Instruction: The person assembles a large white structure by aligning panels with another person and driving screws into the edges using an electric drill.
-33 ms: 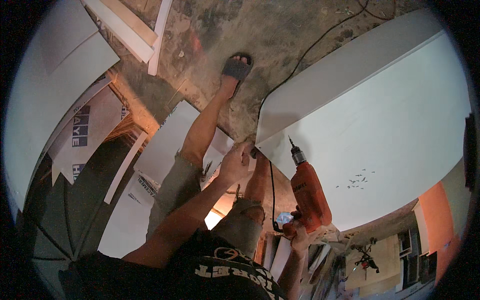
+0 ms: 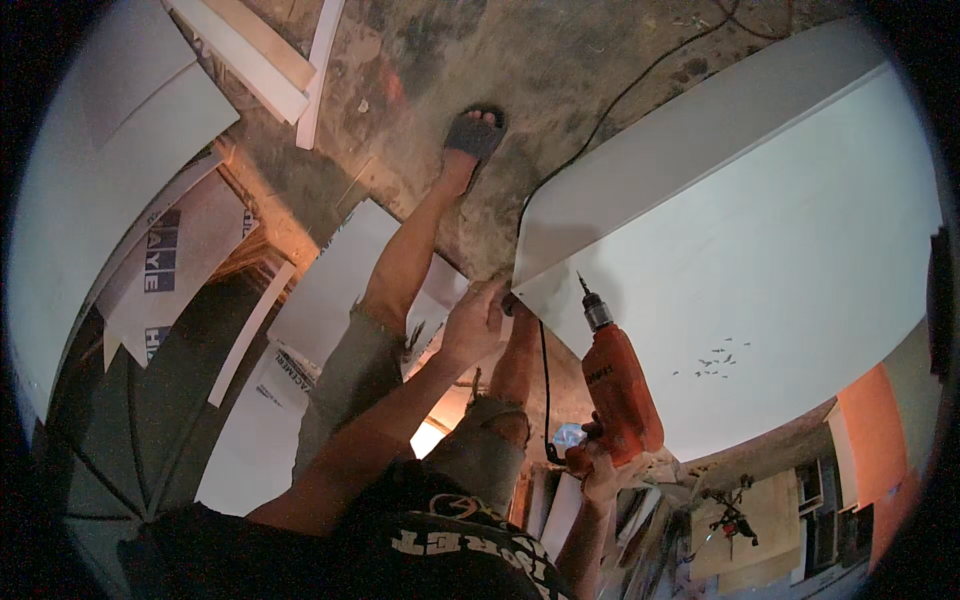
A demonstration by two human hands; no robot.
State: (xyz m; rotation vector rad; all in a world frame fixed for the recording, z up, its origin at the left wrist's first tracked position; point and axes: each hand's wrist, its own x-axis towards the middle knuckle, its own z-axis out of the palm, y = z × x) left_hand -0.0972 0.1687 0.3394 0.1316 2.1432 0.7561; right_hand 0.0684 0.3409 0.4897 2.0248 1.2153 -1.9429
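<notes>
My right hand (image 2: 600, 477) is wrapped round the handle of an orange-red power drill (image 2: 622, 395). The drill's bit points up and away, over the broad white panel (image 2: 740, 260). Beside the near left corner of that panel is my left hand (image 2: 478, 322), its fingers curled together. Something small and dark shows at its fingertips; what the fingers hold, if anything, I cannot make out. A black cord (image 2: 546, 390) hangs between my left hand and the drill. Small dark marks lie on the panel's white face.
My sandalled foot (image 2: 476, 137) stands on the stained concrete floor (image 2: 400, 90). White and tan strips (image 2: 255, 60) lie at the far left. White boards (image 2: 345, 270) are beside my leg. A dark cable (image 2: 590, 140) runs along the panel's far side. Lumber and clutter fill the lower right.
My left hand has turned slightly at the panel's corner, its fingers shifting a little. The drill and my right hand stay in place.
</notes>
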